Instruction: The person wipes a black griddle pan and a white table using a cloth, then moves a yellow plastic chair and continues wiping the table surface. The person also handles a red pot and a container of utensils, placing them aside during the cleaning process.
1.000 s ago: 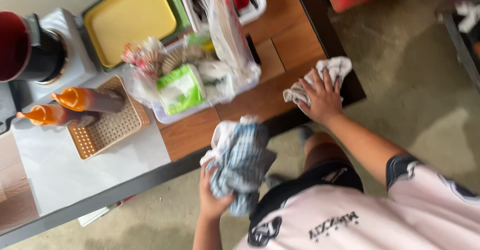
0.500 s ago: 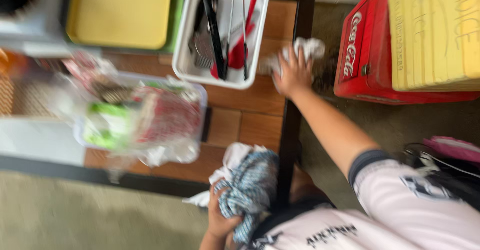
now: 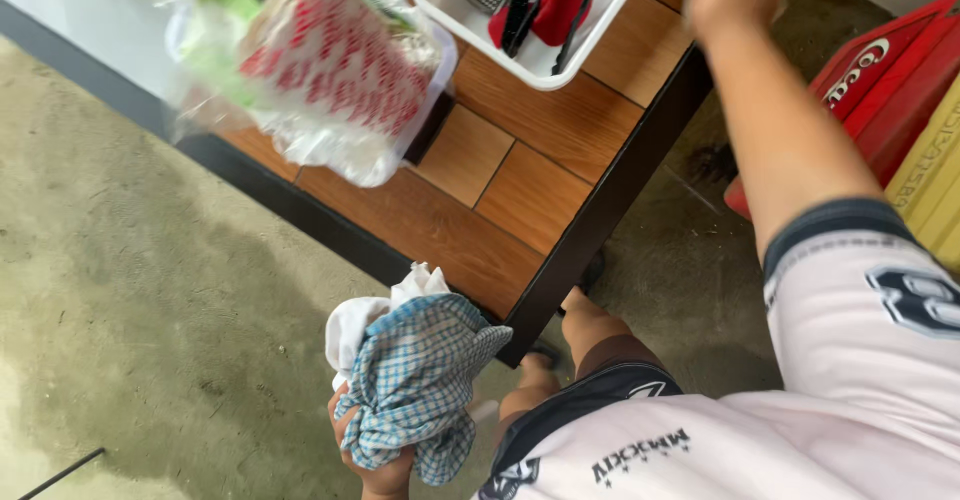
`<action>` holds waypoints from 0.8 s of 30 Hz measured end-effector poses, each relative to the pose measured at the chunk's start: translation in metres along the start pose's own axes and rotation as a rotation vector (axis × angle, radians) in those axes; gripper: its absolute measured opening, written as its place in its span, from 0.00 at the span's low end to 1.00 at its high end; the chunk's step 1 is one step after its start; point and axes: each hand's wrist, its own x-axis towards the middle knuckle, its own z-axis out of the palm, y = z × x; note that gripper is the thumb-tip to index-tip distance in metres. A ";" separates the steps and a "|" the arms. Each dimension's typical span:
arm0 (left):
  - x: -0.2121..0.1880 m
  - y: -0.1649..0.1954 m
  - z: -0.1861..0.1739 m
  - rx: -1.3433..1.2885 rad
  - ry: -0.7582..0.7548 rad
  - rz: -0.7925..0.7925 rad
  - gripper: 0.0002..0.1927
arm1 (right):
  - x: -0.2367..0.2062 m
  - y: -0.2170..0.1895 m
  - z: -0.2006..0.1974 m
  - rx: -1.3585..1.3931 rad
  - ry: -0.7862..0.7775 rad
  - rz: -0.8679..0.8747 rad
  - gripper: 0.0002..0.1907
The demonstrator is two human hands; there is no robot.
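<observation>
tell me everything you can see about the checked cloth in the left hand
The checked cloth is soft woven fabric, blue and white in a small check, crumpled into a loose bundle with a white cloth bunched against it. The left hand grips it from below, fingers wrapped around its lower folds. It hangs above the concrete floor, just off the wooden table's dark corner edge.

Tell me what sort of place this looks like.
Probably a small food stall or eatery's prep corner: a white tub of utensils and bagged food packets sit on a wood-topped table, a red crate stands on bare concrete, and the left hand holds cleaning cloths.
</observation>
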 end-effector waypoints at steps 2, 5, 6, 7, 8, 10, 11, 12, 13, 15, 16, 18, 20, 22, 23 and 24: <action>-0.003 0.005 -0.014 0.000 0.062 0.040 0.34 | -0.066 -0.040 -0.010 -0.420 0.192 -0.334 0.34; -0.009 0.003 -0.031 -0.060 0.102 0.059 0.30 | -0.214 -0.120 -0.039 0.062 -0.233 -0.348 0.28; -0.011 0.002 -0.037 -0.042 0.081 0.095 0.30 | -0.264 -0.150 -0.050 0.020 0.000 -0.598 0.29; -0.014 0.002 -0.042 -0.023 0.071 0.124 0.29 | -0.313 -0.172 -0.063 0.111 -0.145 -0.636 0.36; -0.018 0.003 -0.046 -0.003 0.060 0.151 0.28 | -0.352 -0.194 -0.072 0.185 -0.158 -0.641 0.34; -0.021 0.007 -0.052 -0.003 0.063 0.175 0.28 | -0.409 -0.215 -0.088 0.241 -0.231 -0.810 0.34; -0.022 0.009 -0.052 -0.005 0.070 0.183 0.27 | -0.420 -0.217 -0.091 0.282 -0.226 -0.906 0.34; -0.021 0.012 -0.051 -0.029 0.077 0.155 0.27 | -0.421 -0.212 -0.091 0.325 -0.253 -0.999 0.34; -0.019 0.014 -0.048 -0.053 0.083 0.133 0.27 | -0.413 -0.203 -0.090 0.367 -0.276 -1.092 0.34; -0.009 0.014 -0.036 -0.102 0.112 0.090 0.28 | -0.378 -0.176 -0.082 0.424 -0.310 -1.246 0.35; -0.005 0.015 -0.029 -0.119 0.125 0.064 0.28 | -0.355 -0.158 -0.078 0.449 -0.327 -1.299 0.37; 0.011 0.013 -0.014 -0.128 0.132 0.059 0.29 | -0.305 -0.124 -0.072 0.479 -0.289 -1.306 0.36; 0.024 0.014 0.010 -0.113 0.152 0.080 0.31 | -0.243 -0.088 -0.065 0.470 -0.238 -1.239 0.35; 0.032 0.023 0.027 -0.048 0.152 0.043 0.33 | -0.191 -0.054 -0.061 0.455 -0.218 -1.209 0.33; 0.041 0.024 0.047 -0.025 0.170 0.036 0.34 | -0.159 -0.038 -0.057 0.430 -0.174 -1.249 0.32; 0.053 0.023 0.070 -0.037 0.203 0.018 0.34 | -0.125 -0.023 -0.053 0.403 -0.162 -1.192 0.30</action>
